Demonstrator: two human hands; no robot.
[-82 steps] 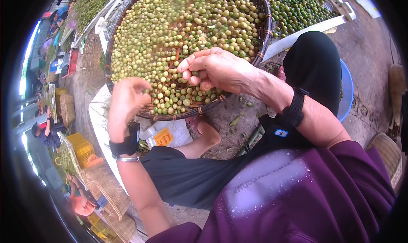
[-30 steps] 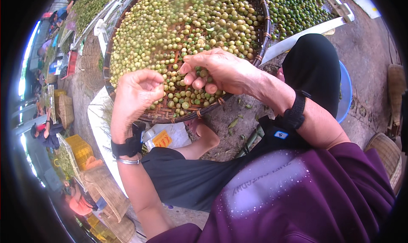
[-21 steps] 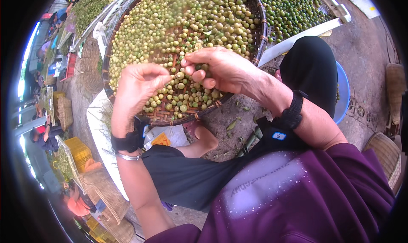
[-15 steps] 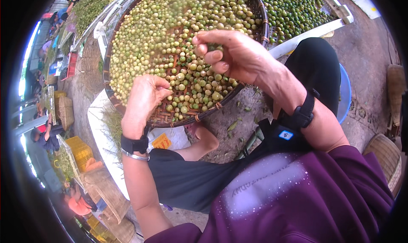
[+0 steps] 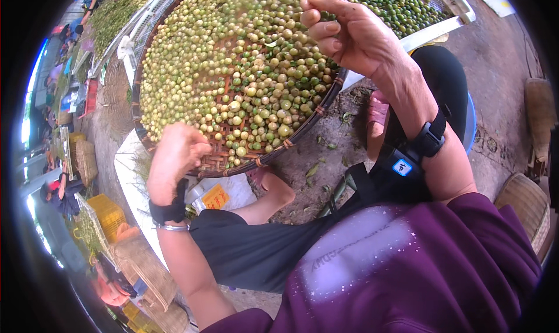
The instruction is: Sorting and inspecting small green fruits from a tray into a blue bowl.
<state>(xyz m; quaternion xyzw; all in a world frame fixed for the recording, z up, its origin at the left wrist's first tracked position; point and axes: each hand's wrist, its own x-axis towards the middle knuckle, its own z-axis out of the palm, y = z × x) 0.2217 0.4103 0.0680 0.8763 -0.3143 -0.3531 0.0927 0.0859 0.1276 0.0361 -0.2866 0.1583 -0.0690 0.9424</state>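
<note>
A round woven bamboo tray (image 5: 333, 94) with a dark rim holds a spread of small round yellow-green fruits (image 5: 192, 59). At its near left edge, my left hand (image 5: 177, 155) is closed, its fingers curled together over a bare patch of weave. Above the tray's right side I hold up my right hand (image 5: 358, 39), fingers bent in toward the palm and thumb against the forefinger. Whatever lies inside either hand is hidden. Among the fruits near the middle sits a small pale sliver, perhaps a leaf.
A white-framed mesh rack (image 5: 434, 27) with darker green fruits stands behind my right hand. A white sack (image 5: 233, 190) lies below the tray. Fallen leaves dot the floor (image 5: 308, 193). Yellow crates (image 5: 105, 213), wicker baskets (image 5: 140, 263) and other people are at left.
My right hand has risen away from the fruits, up and to the right. My left hand has drawn back left and down toward the tray's rim. The view has shifted slightly.
</note>
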